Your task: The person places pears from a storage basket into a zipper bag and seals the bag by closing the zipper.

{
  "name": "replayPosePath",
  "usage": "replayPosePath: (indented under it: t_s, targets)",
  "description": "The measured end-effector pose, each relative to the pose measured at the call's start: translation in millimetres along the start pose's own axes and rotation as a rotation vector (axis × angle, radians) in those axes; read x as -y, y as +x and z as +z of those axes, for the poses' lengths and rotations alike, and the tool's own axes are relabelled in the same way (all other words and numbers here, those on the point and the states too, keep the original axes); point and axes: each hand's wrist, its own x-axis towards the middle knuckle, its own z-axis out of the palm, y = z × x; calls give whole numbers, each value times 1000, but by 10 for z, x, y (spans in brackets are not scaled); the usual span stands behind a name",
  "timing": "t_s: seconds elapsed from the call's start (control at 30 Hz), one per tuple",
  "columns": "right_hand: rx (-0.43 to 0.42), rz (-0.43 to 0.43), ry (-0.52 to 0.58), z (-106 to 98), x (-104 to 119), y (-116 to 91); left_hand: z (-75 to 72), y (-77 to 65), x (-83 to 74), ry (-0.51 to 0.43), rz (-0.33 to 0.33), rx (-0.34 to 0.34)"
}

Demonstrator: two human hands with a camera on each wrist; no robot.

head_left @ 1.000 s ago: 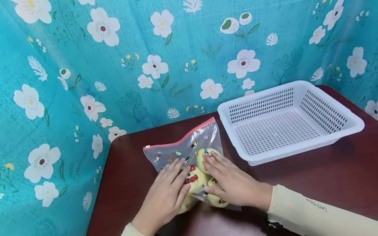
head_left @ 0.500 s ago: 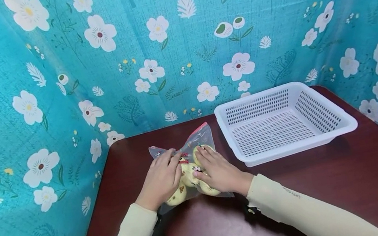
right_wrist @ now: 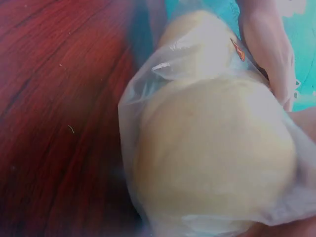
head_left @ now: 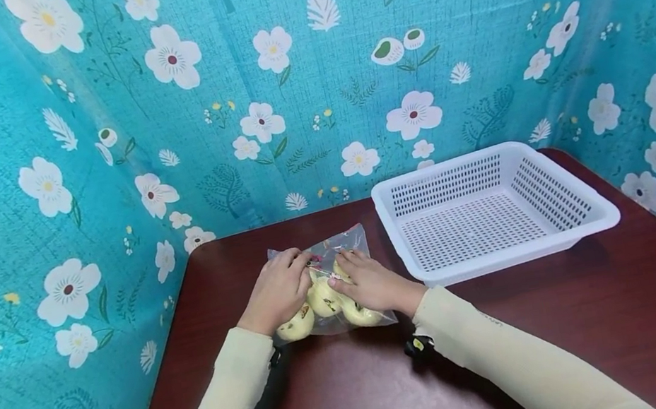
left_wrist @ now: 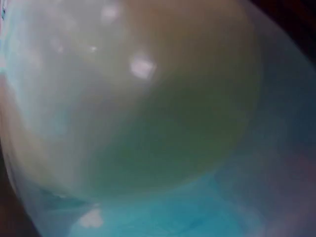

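Note:
A clear zip bag (head_left: 349, 237) with small printed figures lies on the table, holding several pale yellow round things (head_left: 323, 298) whose kind I cannot tell. My left hand (head_left: 278, 291) rests over its left side, fingers pointing away from me. On the right side, my right hand (head_left: 377, 285) lies across the bag with fingers extended. Seen from the right wrist, two smooth rounded things (right_wrist: 217, 153) bulge under the plastic, with the other hand (right_wrist: 271, 54) beyond them. The left wrist view is filled by one blurred rounded thing (left_wrist: 168, 108) behind plastic.
A white perforated plastic basket (head_left: 523, 254) with nothing in it stands right of the bag, near the table's back edge. Dark red-brown table top (head_left: 359, 400) extends in front. A turquoise flowered curtain (head_left: 314, 114) hangs behind and at both sides.
Both hands have shifted a little away from me along with the bag. Its red zip edge, spread out flat earlier, has folded back and is now mostly out of sight.

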Motion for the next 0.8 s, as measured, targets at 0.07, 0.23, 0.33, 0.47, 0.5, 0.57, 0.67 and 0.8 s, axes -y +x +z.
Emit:
replayPosePath:
  t_s: [0.07, 0.23, 0.33, 0.47, 0.5, 0.57, 0.67, 0.8]
  targets:
    - [-12, -5, -8, 25, -16, 22, 50, -14, 33, -26, -15, 6]
    - [-50, -38, -74, 136, -54, 7, 230, -133, 99, -77, -28, 26]
    - [-77, -42, -102, 195, -69, -31, 307, -207, 121, -95, -16, 20]
    - [-106, -26, -112, 222, -80, -86, 331, -244, 129, -125, -9, 19]
    - [-108, -21, -116, 222, -83, -102, 326, -246, 126, -124, -10, 34]
    - [-92, -2, -130, 213, -91, -140, 311, -240, 109, -116, -31, 88]
    - [-61, 27, -145, 203, -119, -211, 290, -211, 52, -97, -62, 182]
    - [-24, 46, -129, 175, -163, -268, 310, -148, -1, -75, -69, 249]
